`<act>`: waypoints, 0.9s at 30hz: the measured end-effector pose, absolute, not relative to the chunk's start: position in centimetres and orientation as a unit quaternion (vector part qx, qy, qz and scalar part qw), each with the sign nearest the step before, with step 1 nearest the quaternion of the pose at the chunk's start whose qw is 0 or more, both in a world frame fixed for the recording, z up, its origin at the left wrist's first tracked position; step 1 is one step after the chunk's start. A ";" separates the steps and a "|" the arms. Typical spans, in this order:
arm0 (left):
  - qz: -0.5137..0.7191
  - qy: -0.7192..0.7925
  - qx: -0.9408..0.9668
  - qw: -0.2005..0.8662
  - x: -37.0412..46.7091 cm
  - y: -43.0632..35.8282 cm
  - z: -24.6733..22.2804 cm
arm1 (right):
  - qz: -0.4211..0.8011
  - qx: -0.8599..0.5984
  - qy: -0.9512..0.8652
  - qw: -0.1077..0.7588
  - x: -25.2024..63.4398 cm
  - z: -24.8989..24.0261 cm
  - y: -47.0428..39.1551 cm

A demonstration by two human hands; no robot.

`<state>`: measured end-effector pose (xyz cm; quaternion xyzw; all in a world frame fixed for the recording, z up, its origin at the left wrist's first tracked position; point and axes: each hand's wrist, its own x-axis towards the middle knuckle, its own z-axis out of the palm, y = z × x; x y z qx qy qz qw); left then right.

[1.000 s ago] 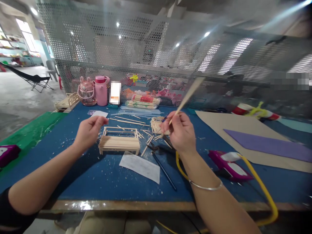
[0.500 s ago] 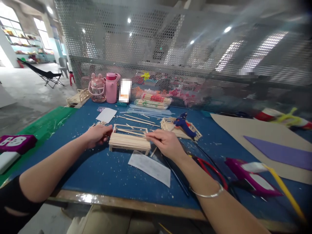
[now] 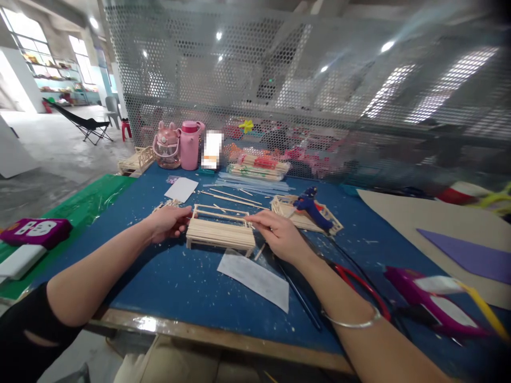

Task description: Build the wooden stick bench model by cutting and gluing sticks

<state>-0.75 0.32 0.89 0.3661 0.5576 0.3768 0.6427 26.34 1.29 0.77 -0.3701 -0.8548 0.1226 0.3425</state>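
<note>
A miniature bench [image 3: 220, 235] made of pale wooden sticks stands on the blue table, with a slatted seat and an open back frame. A thin wooden stick [image 3: 221, 216] spans the back frame above the seat. My right hand [image 3: 281, 234] pinches its right end between thumb and fingertips. At the bench's left back corner, my left hand [image 3: 170, 221] has its thumb and forefinger pinched at the stick's other end; the fingertips partly hide that contact. Behind my right hand lies a blue glue gun [image 3: 311, 210] on another stick-built piece [image 3: 285, 206].
White paper [image 3: 255, 279] lies before the bench. Loose sticks [image 3: 231, 198], clear glue sticks [image 3: 255, 182] and bagged sticks [image 3: 259, 166] lie behind. Two pink bottles [image 3: 189, 146] stand at the back. Red-handled pliers [image 3: 365, 287] and a purple power strip [image 3: 433, 300] lie right.
The whole view has shifted slightly, so things appear farther right. Both hands stay at the bench's two ends, and the stick between them now sits more level along the back frame.
</note>
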 end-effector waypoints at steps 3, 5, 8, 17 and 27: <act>0.373 0.559 0.364 0.645 -0.8 0.3 0.9 | 0.121 -0.380 -0.853 0.337 26.2 0.8 1.2; 0.373 0.559 0.362 0.646 -0.8 0.3 0.9 | 0.120 -0.386 -0.851 0.335 26.1 0.8 1.1; 0.373 0.560 0.360 0.647 -0.8 0.3 1.0 | 0.119 -0.382 -0.855 0.330 26.1 0.9 1.0; 0.373 0.555 0.359 0.651 -0.7 0.3 0.9 | 0.129 -0.377 -0.864 0.308 26.5 0.6 1.2; 0.371 0.528 0.360 0.674 -0.8 0.4 0.8 | 0.146 -0.379 -0.861 0.305 26.6 0.4 1.3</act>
